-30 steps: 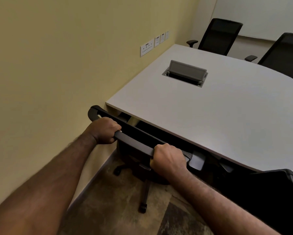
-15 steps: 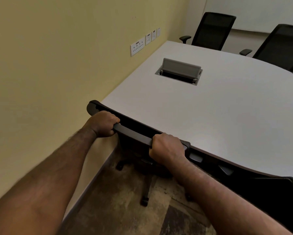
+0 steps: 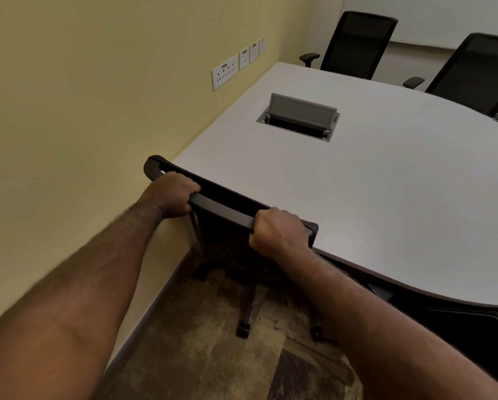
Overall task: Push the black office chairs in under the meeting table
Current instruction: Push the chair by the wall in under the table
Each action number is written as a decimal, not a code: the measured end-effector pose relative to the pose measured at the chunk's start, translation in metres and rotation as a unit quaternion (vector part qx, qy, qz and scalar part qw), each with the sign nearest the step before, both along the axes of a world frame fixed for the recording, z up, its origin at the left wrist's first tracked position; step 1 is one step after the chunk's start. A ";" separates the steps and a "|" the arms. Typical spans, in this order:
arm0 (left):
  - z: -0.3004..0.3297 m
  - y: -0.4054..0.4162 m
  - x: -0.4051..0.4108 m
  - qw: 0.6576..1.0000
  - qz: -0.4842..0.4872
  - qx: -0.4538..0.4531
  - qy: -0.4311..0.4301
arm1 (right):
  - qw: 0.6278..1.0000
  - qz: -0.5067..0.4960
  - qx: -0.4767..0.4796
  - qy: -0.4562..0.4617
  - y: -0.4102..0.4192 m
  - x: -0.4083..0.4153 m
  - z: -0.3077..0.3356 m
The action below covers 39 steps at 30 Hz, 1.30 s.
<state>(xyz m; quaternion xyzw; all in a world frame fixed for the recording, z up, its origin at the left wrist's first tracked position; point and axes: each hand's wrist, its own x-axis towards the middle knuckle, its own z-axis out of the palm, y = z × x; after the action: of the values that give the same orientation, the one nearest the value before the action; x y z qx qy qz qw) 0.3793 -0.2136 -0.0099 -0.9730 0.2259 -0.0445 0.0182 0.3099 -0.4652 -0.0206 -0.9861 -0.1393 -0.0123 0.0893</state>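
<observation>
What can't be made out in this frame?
Head view:
- Seat of the gripped chair: hidden by its backrest and the meeting table.
- Fingertips of both hands: curled behind the top rail.
- Chair at lower right: cut off by the edge.
- Wall sockets: labels too small.

Table top (image 3: 386,197) smooth, matt grey laminate. Chair top rail (image 3: 221,206) matt black plastic. Far chair backs (image 3: 354,44) black mesh. Carpet (image 3: 213,356) rough, mottled.
</observation>
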 end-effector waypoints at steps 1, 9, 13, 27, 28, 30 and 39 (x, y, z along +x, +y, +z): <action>-0.001 -0.002 0.002 1.000 0.000 0.000 -0.002 | 1.000 0.000 -0.002 -0.001 -0.003 0.004 0.000; -0.005 -0.014 0.008 1.000 0.006 -0.001 -0.015 | 1.000 0.012 -0.024 -0.001 -0.021 0.021 0.002; -0.005 -0.015 0.007 1.000 0.007 -0.006 -0.023 | 1.000 0.020 -0.018 -0.012 -0.021 0.020 0.002; 0.008 -0.030 -0.049 0.996 0.011 -0.085 -0.026 | 0.983 0.070 0.018 -0.169 -0.048 -0.030 0.031; 0.011 -0.032 -0.056 0.996 0.009 -0.082 -0.036 | 0.983 0.067 0.012 -0.171 -0.052 -0.035 0.039; 0.021 -0.036 -0.069 0.996 0.007 -0.073 -0.055 | 0.985 0.060 0.001 -0.160 -0.060 -0.045 0.055; 0.073 -0.077 -0.128 0.991 -0.037 -0.076 -0.103 | 0.980 0.013 -0.004 -0.201 -0.114 -0.115 0.112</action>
<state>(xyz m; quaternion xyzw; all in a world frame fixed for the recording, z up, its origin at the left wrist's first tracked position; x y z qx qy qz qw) 0.2509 -0.2902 0.0635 -0.9527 0.2550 -0.1619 -0.0347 0.1947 -0.5791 0.0914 -0.9621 -0.1674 -0.2081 0.0553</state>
